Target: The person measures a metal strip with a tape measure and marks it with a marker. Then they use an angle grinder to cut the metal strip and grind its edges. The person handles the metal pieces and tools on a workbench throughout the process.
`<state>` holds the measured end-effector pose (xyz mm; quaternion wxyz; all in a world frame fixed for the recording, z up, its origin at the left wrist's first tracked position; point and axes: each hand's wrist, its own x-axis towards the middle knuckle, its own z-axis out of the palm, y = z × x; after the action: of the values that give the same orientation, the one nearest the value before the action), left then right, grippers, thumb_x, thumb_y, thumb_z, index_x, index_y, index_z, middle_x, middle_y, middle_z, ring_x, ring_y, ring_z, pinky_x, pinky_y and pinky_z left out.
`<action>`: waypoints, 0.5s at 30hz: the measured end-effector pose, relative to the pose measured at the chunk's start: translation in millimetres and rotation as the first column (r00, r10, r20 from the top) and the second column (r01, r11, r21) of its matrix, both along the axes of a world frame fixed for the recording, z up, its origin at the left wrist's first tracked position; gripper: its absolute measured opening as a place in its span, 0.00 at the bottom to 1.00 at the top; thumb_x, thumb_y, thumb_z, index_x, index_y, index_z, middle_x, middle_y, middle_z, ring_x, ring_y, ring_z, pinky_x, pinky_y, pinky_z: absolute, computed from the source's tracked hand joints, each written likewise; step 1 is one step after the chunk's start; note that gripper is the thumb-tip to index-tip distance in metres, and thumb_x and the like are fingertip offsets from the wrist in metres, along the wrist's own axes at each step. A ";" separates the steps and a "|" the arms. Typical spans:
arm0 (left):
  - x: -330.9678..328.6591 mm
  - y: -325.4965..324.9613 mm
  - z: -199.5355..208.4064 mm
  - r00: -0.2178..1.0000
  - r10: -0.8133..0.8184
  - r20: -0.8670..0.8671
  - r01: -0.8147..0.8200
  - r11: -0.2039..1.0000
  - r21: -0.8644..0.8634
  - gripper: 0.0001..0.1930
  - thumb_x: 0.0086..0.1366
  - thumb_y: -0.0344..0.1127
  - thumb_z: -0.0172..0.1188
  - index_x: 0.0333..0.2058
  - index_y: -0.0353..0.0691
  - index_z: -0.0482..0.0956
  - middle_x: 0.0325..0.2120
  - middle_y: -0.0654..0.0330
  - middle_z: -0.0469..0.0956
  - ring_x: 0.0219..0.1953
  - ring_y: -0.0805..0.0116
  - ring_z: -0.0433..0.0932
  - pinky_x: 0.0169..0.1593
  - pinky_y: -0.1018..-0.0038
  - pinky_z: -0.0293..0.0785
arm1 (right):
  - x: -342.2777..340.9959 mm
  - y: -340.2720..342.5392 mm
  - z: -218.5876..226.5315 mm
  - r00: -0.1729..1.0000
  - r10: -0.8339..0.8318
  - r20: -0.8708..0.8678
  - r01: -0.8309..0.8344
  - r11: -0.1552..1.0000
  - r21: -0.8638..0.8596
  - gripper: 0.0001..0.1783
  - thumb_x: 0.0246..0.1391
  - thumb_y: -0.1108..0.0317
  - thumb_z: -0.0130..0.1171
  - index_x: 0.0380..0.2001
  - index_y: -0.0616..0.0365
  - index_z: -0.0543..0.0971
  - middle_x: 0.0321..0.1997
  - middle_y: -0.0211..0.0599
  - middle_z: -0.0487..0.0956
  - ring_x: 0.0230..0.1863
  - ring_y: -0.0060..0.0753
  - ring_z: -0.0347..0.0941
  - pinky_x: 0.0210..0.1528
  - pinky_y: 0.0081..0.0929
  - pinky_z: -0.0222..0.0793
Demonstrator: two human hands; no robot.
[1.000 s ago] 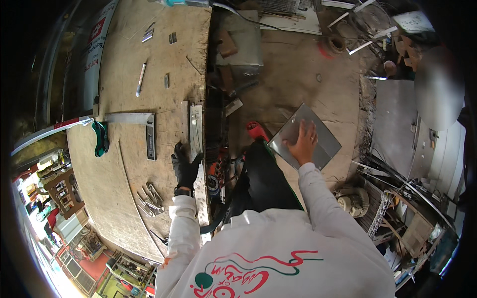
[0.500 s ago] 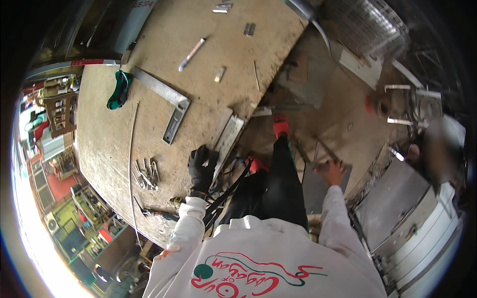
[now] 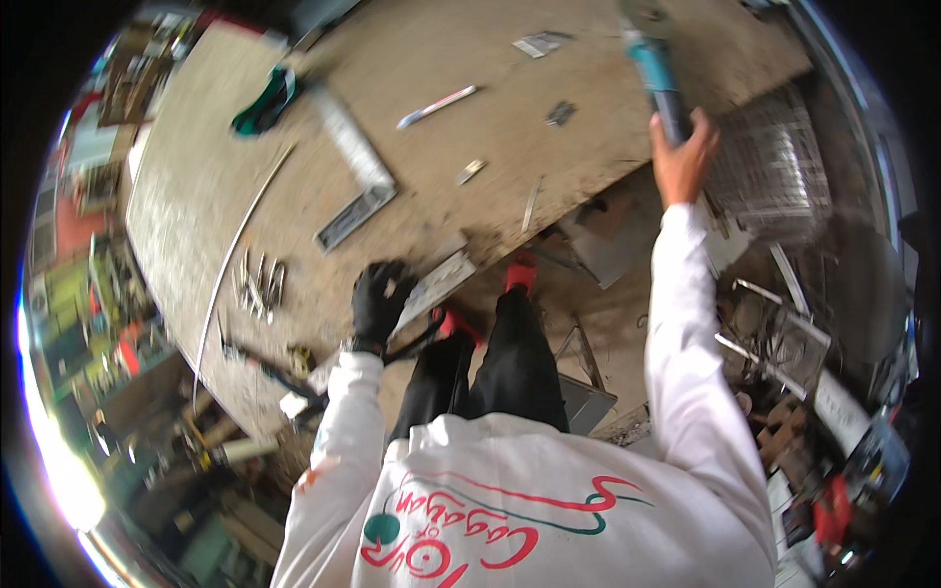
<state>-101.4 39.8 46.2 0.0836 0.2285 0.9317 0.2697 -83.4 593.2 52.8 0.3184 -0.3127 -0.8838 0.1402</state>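
My left hand, in a black glove, is closed at the near end of a flat metal bar lying along the table's edge. My bare right hand reaches far forward, its thumb and fingers around the dark rear end of a teal and black angle grinder. The grinder lies on the table's far right, slightly blurred. Beyond my left hand rests a metal try square. A white marker and a small metal piece lie farther out.
Green goggles, a long thin rod and several short metal pieces lie on the left of the wooden table. A wire crate and metal frames stand on the floor to the right. Cluttered shelves fill the left.
My right hand has left the grey metal sheet low on the right and swung up and forward onto the grinder. My left hand stays by the bar. The whole view has turned.
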 end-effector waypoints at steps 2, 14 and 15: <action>-11.5 11.5 5.8 0.996 0.002 -0.089 0.000 1.000 0.021 0.18 0.61 0.41 0.76 0.49 0.47 0.87 0.44 0.56 0.84 0.47 0.51 0.84 0.49 0.59 0.80 | -58.2 40.7 4.3 0.940 -0.015 0.340 0.068 0.987 -0.146 0.51 0.51 0.37 0.78 0.64 0.68 0.73 0.64 0.65 0.77 0.65 0.65 0.75 0.65 0.55 0.72; 87.2 7.2 2.3 0.958 0.281 0.059 -0.287 0.949 0.131 0.25 0.60 0.42 0.77 0.55 0.45 0.85 0.51 0.50 0.81 0.54 0.47 0.81 0.56 0.56 0.78 | 23.1 20.7 52.3 0.914 0.303 0.271 -0.016 0.691 -0.722 0.33 0.44 0.52 0.83 0.47 0.65 0.84 0.41 0.43 0.86 0.39 0.32 0.80 0.45 0.32 0.75; 93.4 29.4 18.8 0.927 0.206 0.315 -0.306 0.899 0.313 0.25 0.63 0.39 0.74 0.57 0.40 0.82 0.52 0.53 0.82 0.54 0.52 0.83 0.56 0.58 0.79 | 49.6 -11.4 75.7 0.922 0.301 0.244 -0.004 0.637 -0.771 0.32 0.45 0.54 0.83 0.47 0.64 0.84 0.41 0.41 0.85 0.39 0.31 0.80 0.45 0.31 0.75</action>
<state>-8.0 69.2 65.0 0.1322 0.0744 0.8687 0.4716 -33.8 581.8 128.6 -0.0176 -0.3591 -0.8091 0.4648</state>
